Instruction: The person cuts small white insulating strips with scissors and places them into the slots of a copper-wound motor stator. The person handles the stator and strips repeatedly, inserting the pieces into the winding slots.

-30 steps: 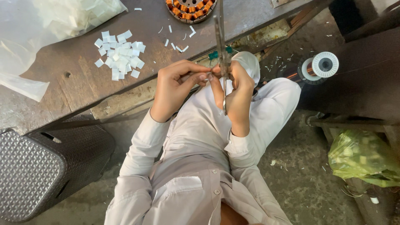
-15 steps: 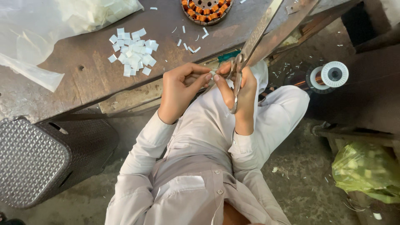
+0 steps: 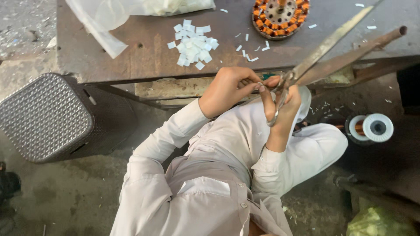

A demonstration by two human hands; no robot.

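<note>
My right hand is closed on the handles of long metal scissors. Their blades point up and to the right, over the edge of the rusty metal table. My left hand is just left of them. Its fingertips pinch a small pale piece right at the scissors' pivot, and most of that piece is hidden. Both hands are held together above my lap, in front of the table's edge. A heap of small white cut pieces lies on the table beyond my left hand.
A round motor stator with orange windings and a clear plastic bag lie on the table. A rusty pipe sticks out to the right. A spool of copper wire is by my right knee, a grey textured stool is to my left, and a green bag is at the lower right.
The scissor blades have swung from nearly upright to pointing up and right. The view has shifted to the left. Both hands have stayed pressed together.
</note>
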